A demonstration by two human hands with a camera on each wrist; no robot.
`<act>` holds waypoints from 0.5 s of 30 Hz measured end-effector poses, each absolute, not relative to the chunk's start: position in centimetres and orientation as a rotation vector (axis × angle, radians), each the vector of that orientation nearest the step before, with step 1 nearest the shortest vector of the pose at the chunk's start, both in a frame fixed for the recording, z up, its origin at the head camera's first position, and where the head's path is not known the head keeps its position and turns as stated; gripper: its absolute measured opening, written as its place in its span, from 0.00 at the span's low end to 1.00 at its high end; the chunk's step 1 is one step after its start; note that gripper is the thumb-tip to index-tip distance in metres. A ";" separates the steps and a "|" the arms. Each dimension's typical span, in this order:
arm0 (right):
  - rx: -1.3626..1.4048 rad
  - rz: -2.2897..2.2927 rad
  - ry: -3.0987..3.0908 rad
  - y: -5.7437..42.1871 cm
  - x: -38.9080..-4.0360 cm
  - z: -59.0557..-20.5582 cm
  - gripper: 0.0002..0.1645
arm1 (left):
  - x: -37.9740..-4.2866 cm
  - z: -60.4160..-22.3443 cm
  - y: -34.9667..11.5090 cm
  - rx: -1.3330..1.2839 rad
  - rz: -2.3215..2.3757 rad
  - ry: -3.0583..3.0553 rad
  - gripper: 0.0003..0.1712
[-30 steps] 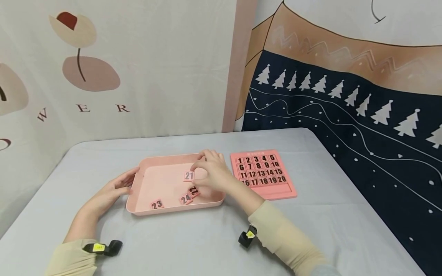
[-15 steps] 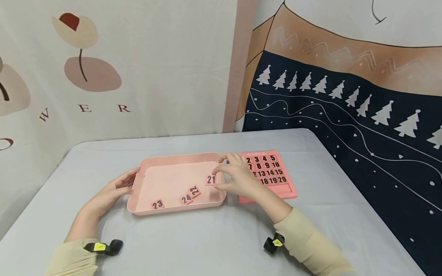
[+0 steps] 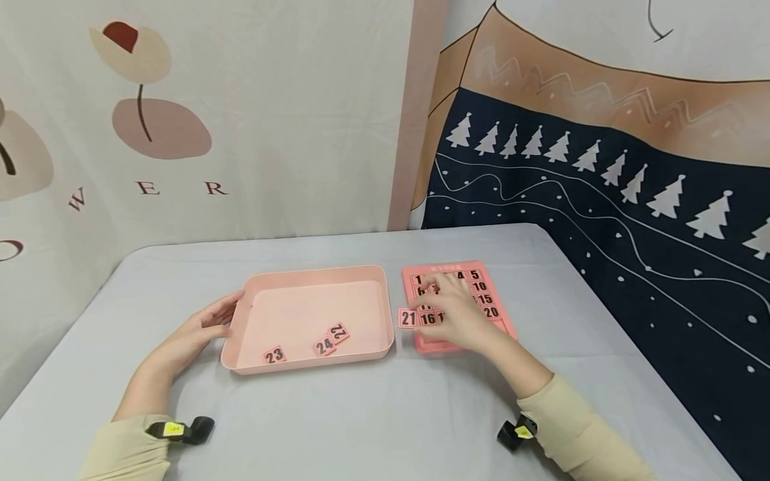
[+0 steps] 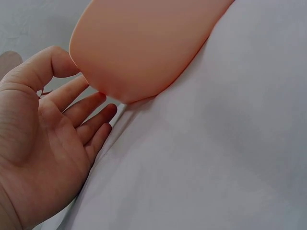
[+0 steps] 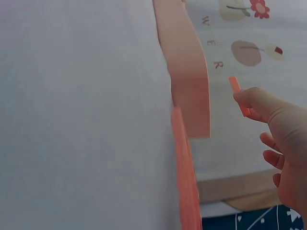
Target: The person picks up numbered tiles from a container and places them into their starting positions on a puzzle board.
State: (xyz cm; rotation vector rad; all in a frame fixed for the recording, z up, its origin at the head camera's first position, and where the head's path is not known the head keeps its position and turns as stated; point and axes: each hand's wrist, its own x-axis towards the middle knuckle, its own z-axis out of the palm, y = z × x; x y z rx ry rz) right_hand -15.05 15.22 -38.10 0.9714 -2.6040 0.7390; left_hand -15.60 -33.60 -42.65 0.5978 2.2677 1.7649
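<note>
My left hand [image 3: 191, 337] lies at the left end of the pink tray [image 3: 385, 300], its fairly straight fingers and thumb touching the outer wall; the left wrist view shows this hand [image 4: 53, 124] against the tray's rounded corner. Between thumb and finger, my right hand [image 3: 458, 314] pinches a pink number tile marked 21 [image 3: 408, 318]. That tile hangs over the left edge of the pink number board [image 3: 439, 346], above its surface. From the side, the right wrist view has the tile [image 5: 243, 108] raised above the board [image 5: 186, 177]. My right hand covers several of the board's numbers.
Inside the tray lie loose tiles 23 [image 3: 275, 355], 24 [image 3: 324, 345] and 22 [image 3: 339, 333], near its front wall. A narrow gap of pale tablecloth [image 3: 337, 414] separates tray and board. Printed curtains [image 3: 301, 133] hang behind the table.
My right hand has carried tile 21 rightward out of the tray, over its right wall, to the board's left edge. My left hand has stayed at the tray's left end.
</note>
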 end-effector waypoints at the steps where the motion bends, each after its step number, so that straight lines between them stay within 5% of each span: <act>1: 0.971 0.742 -2.603 15.6 -15.1 -38.2 0.17 | -15.6 -42.7 -33.6 0.596 1.764 2.267 0.39; 15: 0.945 0.796 -2.690 19.1 -15.2 -39.7 0.18 | -15.7 -42.7 -33.6 0.577 1.759 2.268 0.39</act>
